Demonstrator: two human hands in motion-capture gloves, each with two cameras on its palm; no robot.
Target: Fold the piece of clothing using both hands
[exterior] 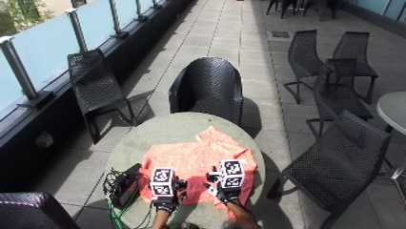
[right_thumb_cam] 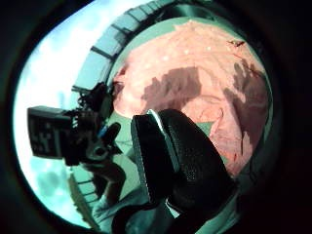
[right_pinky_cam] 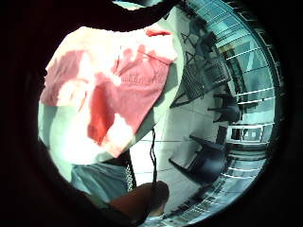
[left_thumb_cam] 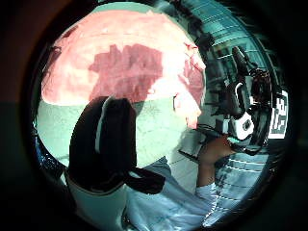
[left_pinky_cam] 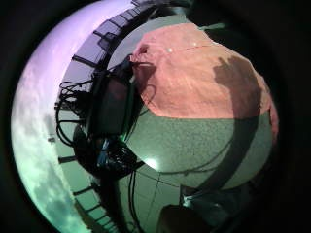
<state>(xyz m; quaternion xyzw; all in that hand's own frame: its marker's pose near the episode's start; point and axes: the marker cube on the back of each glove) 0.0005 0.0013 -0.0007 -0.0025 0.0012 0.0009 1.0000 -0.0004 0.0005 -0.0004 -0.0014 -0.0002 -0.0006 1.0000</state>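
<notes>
We found the piece of clothing [exterior: 198,164], a salmon-pink garment, spread mostly flat on the round worktop [exterior: 166,128], reaching from the near rim toward the far side, with its far right corner pushed up into a loose peak. Our left hand [exterior: 166,198] and right hand [exterior: 227,191] sat side by side over the near hem, so the whole garment lay ahead of the fingers, away from the body. The cloth seemed to run a little longer across the worktop than away from us, though the rumpled far corner made that hard to judge. The right hand stood over cloth that draped toward the worktop's right rim; the left was over the near left part of the hem, beside a black box with cables [exterior: 124,184]. Neither palm view showed fabric caught in a pinch, and from above the fingers were hidden, so we could not tell how far either hand was open. We judged both hands about equally near the hem.
</notes>
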